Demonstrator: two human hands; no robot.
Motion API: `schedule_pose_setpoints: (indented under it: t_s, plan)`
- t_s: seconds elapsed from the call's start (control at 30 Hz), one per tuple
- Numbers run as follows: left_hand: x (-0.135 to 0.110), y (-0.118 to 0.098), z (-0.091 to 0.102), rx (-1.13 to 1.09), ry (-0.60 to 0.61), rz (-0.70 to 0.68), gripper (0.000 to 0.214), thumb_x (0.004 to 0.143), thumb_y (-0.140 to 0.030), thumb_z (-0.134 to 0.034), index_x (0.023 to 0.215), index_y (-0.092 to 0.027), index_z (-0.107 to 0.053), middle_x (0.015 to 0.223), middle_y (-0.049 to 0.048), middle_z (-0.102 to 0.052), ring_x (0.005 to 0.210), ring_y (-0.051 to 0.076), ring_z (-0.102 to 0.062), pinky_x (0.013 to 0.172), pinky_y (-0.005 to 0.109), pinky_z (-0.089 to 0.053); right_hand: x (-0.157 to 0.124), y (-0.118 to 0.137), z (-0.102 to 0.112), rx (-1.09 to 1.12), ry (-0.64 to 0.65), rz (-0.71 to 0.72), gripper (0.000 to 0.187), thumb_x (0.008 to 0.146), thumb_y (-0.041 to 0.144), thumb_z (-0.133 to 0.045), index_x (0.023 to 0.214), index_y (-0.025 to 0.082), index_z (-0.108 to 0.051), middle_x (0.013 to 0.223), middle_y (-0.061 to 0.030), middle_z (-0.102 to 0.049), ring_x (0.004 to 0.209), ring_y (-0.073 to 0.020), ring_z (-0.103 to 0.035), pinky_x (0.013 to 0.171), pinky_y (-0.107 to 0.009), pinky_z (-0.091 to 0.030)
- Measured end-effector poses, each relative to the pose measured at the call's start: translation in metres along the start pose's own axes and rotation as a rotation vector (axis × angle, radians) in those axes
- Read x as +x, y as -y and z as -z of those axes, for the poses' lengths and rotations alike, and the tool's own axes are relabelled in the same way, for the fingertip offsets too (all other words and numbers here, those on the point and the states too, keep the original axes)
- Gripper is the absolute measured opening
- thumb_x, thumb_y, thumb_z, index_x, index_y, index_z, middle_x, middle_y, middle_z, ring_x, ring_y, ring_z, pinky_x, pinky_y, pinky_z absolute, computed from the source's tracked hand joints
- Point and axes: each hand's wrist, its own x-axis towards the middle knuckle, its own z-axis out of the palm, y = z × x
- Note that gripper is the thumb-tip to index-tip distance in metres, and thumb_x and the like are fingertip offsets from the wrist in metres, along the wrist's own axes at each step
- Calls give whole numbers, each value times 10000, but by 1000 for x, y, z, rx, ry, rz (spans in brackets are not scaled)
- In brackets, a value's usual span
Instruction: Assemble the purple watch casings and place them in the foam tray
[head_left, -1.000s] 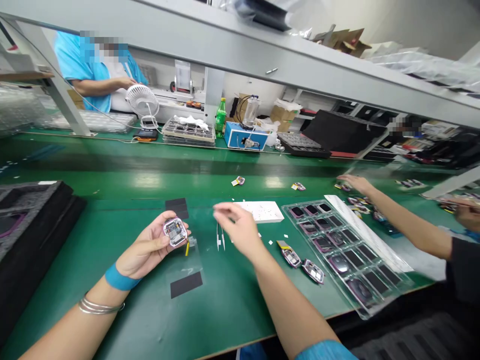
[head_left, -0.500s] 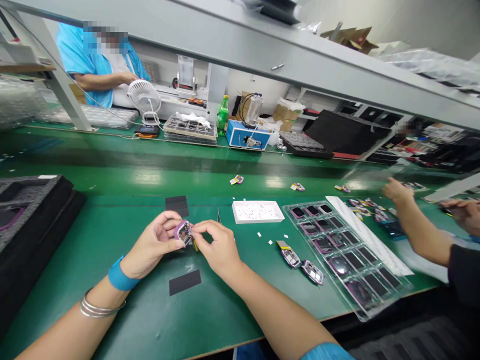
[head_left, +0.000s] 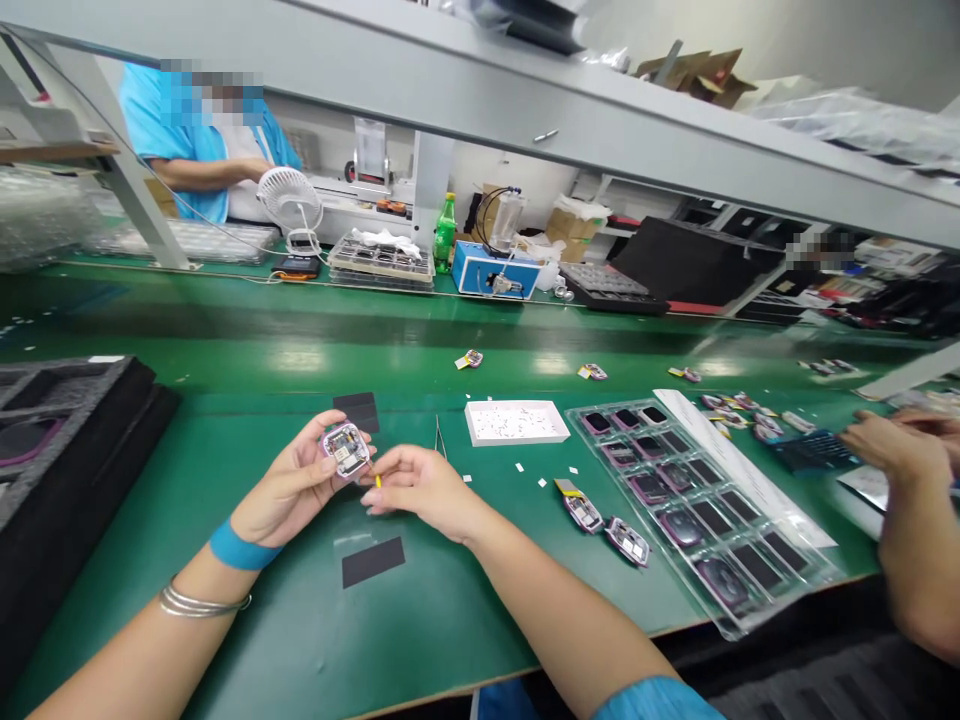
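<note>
My left hand (head_left: 289, 490) grips a small square pink watch case (head_left: 346, 449) with its circuit board facing up, a little above the green mat. My right hand (head_left: 416, 484) sits just to its right, fingers curled, pinching a small yellow piece (head_left: 377, 481) that hangs from the case. Thin tweezers (head_left: 438, 436) lie on the mat behind my right hand. Two more open watch cases (head_left: 604, 526) lie to the right, close to a clear tray (head_left: 780, 578) holding several watch cases.
A white tray of small parts (head_left: 513, 421) lies beyond my hands. Black pads (head_left: 373, 562) rest on the mat. Black foam trays (head_left: 67, 440) stand at left. A co-worker's hands (head_left: 892, 450) work at the right edge. Another person (head_left: 196, 140) sits across the bench.
My right hand swung in from mid-air to the watch case, worked at it, and now rests lower beside it. The case turned board-up again. The co-worker's arm drew back rightward.
</note>
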Motion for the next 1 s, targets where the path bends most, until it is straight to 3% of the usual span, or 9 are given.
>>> schedule_pose_setpoints:
  t_s: [0.07,0.17,0.3,0.43,0.53,0.63,0.77,0.9,1.0]
  plan:
    - [0,0,2,-10,17,20,427,631,-176,-792,1014,-225,-610,958,62,-694,905,198,-657,780,282,-556,-4,6,4,7,-11,-58,423,520,338,-835,829,131,-633,719,-12,-642,632,-135,-628,709,-340,-532]
    - [0,0,3,-18,43,59,403,631,-187,-793,999,-204,-631,952,77,-696,875,203,-666,772,289,-563,-9,19,12,-14,-7,-18,343,534,268,-830,809,138,-674,686,5,-639,626,-108,-609,676,-278,-525]
    - [0,1,0,-10,67,144,396,650,-193,-780,1020,-198,-640,965,79,-689,863,216,-672,764,308,-573,-11,29,16,57,-59,107,361,517,167,-825,852,177,-689,860,-6,-680,783,-106,-620,721,-220,-507]
    - [-2,2,-2,61,89,280,378,693,-166,-744,1054,-186,-635,972,82,-677,861,218,-671,725,317,-588,-9,25,13,78,-35,177,450,591,209,-784,1024,198,-666,989,-42,-692,852,-144,-643,810,-310,-517]
    - [-2,7,-5,101,93,359,385,704,-145,-731,1073,-173,-625,969,98,-675,840,209,-675,665,267,-590,-9,21,10,-75,-62,248,356,664,215,-718,1016,191,-667,940,-38,-698,793,-149,-652,762,-320,-534]
    - [-2,12,-10,110,63,381,388,710,-128,-723,1081,-174,-619,978,92,-669,858,206,-671,683,260,-586,-11,21,8,-402,-155,357,250,744,129,-611,969,205,-686,908,-19,-684,790,-136,-636,764,-301,-519]
    - [1,17,-17,151,-3,339,310,730,-108,-696,1028,-167,-632,930,59,-667,806,161,-665,704,260,-585,-12,19,5,-805,-202,460,347,803,39,-510,1040,234,-674,953,-14,-664,865,-125,-600,859,-299,-468]
    - [4,22,-18,246,-91,290,201,739,-112,-682,932,-134,-634,819,47,-668,689,128,-653,619,230,-583,-2,6,3,-879,-201,484,384,808,37,-520,1119,234,-630,991,-22,-658,907,-133,-591,864,-296,-460]
    - [5,22,-17,304,-138,301,129,737,-95,-667,854,-111,-614,749,64,-674,654,152,-666,553,219,-570,6,0,4,-785,-285,471,369,787,101,-595,1133,230,-609,1045,-35,-638,880,-130,-601,841,-288,-470]
